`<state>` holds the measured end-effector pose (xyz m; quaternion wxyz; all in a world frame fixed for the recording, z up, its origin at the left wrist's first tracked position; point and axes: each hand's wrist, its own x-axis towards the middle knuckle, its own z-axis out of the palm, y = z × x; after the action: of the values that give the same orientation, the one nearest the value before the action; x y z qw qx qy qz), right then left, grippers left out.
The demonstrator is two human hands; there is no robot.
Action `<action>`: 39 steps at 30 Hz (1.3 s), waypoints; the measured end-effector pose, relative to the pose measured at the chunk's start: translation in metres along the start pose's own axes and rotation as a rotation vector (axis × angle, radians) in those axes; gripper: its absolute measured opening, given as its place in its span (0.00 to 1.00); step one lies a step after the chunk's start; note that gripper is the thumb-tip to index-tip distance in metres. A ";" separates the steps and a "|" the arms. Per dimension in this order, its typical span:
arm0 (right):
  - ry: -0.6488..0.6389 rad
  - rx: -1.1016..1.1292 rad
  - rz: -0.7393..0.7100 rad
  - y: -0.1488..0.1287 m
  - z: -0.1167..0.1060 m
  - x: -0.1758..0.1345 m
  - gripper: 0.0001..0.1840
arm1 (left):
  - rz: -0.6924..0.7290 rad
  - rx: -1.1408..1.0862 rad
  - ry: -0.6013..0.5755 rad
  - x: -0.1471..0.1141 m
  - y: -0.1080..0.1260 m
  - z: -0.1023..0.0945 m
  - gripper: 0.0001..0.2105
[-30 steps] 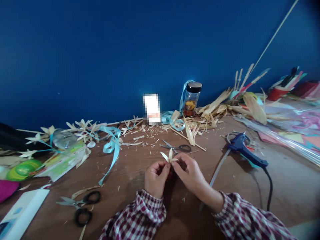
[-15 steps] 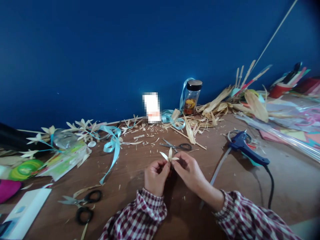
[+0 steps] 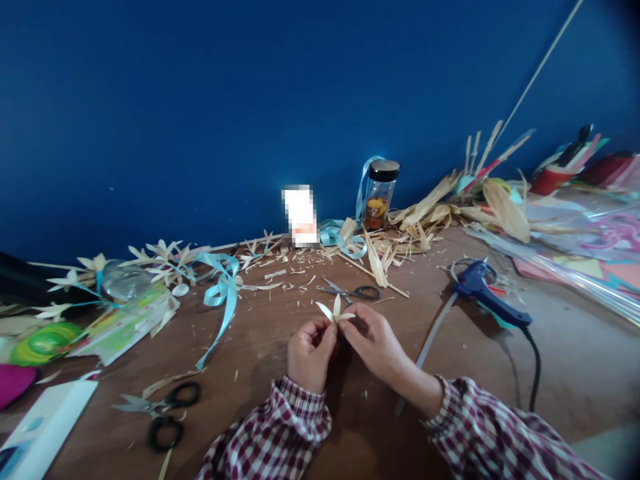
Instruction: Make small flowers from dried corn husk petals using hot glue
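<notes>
Between my two hands is a small pale flower with pointed petals, which looks made of dried corn husk. My left hand pinches its base from the left, thumb against fingers. From the right, my right hand also grips the base with thumb and forefinger closed. The flower's lower end is hidden behind the fingers. Just beyond the hands lies a pair of small scissors with dark handles. A larger pair of black-handled scissors rests on the brown table to the left.
A blue glue gun with a black cord lies at right. A black-lidded jar stands by the wall near dried husks. Light-blue ribbon and finished pale flowers lie at back left. A white box sits at front left.
The whole view has shifted slightly, so things appear a little further left. Both hands keep their hold on the flower, with almost no other movement.
</notes>
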<state>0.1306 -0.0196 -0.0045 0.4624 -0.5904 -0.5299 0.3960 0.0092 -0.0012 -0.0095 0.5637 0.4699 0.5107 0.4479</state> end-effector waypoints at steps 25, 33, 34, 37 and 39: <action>-0.010 0.052 -0.058 -0.002 -0.002 -0.001 0.05 | 0.015 -0.016 -0.003 -0.001 -0.001 -0.002 0.10; 0.019 -0.017 -0.085 -0.001 -0.003 -0.002 0.04 | 0.023 -0.004 -0.014 -0.001 0.000 -0.003 0.10; 0.017 -0.017 -0.087 -0.002 -0.003 -0.002 0.04 | 0.022 -0.002 -0.015 -0.001 0.000 -0.003 0.10; 0.018 -0.024 -0.088 -0.002 -0.003 -0.002 0.04 | 0.027 0.002 -0.020 -0.002 0.001 -0.002 0.09; 0.021 -0.039 -0.087 -0.002 -0.003 -0.002 0.04 | 0.027 -0.006 -0.030 -0.002 0.002 -0.001 0.09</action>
<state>0.1327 -0.0219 -0.0021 0.4733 -0.5798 -0.5576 0.3590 0.0078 -0.0030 -0.0074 0.5663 0.4818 0.4945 0.4501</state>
